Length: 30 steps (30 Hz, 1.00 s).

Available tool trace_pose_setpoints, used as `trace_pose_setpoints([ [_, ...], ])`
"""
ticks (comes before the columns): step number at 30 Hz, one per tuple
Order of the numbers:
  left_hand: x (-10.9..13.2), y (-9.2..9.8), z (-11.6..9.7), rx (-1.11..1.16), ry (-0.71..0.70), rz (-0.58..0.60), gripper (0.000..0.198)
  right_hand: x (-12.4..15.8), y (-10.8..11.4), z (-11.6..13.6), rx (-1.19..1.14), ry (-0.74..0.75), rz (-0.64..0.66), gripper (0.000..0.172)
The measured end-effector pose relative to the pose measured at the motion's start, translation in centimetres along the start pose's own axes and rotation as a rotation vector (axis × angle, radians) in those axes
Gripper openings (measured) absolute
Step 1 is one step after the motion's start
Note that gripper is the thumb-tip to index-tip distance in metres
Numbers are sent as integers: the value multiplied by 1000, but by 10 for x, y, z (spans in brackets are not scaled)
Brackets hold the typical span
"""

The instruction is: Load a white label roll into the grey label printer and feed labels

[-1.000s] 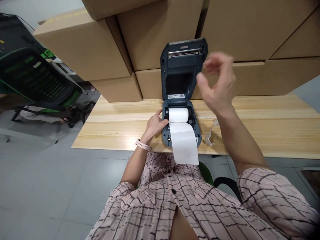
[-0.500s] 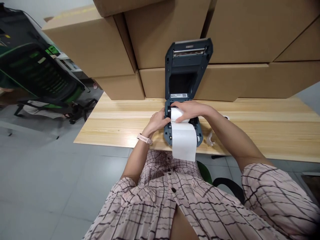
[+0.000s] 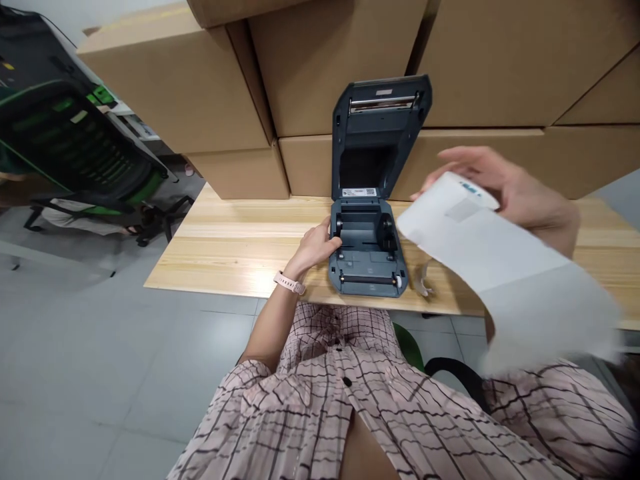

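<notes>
A dark grey label printer (image 3: 369,250) sits at the near edge of the wooden table (image 3: 240,253), its lid standing open and its paper bay bare. My left hand (image 3: 316,247) rests against the printer's left side, fingers curled on its edge. My right hand (image 3: 510,183) is raised to the right of the printer and holds a white paper roll (image 3: 453,200). A long strip of paper (image 3: 530,293) trails from the roll down to the right, blurred at its end.
Large cardboard boxes (image 3: 320,73) are stacked along the back of the table, right behind the printer lid. A small pale object (image 3: 423,280) lies just right of the printer. A black and green chair (image 3: 75,153) stands on the grey floor at left.
My right hand came down onto the roll in the printer, then lifted it out and carried it up to the right with the strip trailing. The left hand stayed on the printer.
</notes>
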<state>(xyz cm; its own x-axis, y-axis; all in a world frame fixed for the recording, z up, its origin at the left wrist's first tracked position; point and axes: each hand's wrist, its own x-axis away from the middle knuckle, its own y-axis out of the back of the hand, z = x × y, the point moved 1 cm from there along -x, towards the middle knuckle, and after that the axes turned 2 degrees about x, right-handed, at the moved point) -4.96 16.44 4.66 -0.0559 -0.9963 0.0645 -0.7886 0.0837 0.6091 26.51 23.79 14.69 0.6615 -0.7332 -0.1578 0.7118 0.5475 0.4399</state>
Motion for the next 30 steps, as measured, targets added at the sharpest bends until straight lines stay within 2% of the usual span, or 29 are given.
trace_pose_setpoints([
  [3,-1,0,0,-2,17,-5,66,13,18,-13,44,-186,-208,109],
  [5,-2,-1,0,-2,25,-7,65,7,26,-27,136,-238,-237,109],
  [8,-2,-1,-1,7,24,-10,64,-12,30,-51,215,-228,-190,108],
  [12,-1,-1,-2,23,10,-8,64,-34,23,-83,222,-244,-112,107],
  [18,-1,-1,-2,17,26,-2,66,-49,8,-119,234,-302,-86,108],
  [22,-1,-1,-1,29,28,-6,66,-53,1,-133,273,-318,-91,105],
  [24,-1,-1,-1,37,25,-4,65,-49,1,-136,263,-297,-98,106],
  [27,0,-2,-1,54,21,-8,66,-25,13,-137,54,-261,-135,103],
  [30,2,-2,-2,80,19,-15,68,22,27,-144,-184,-262,-283,81],
])
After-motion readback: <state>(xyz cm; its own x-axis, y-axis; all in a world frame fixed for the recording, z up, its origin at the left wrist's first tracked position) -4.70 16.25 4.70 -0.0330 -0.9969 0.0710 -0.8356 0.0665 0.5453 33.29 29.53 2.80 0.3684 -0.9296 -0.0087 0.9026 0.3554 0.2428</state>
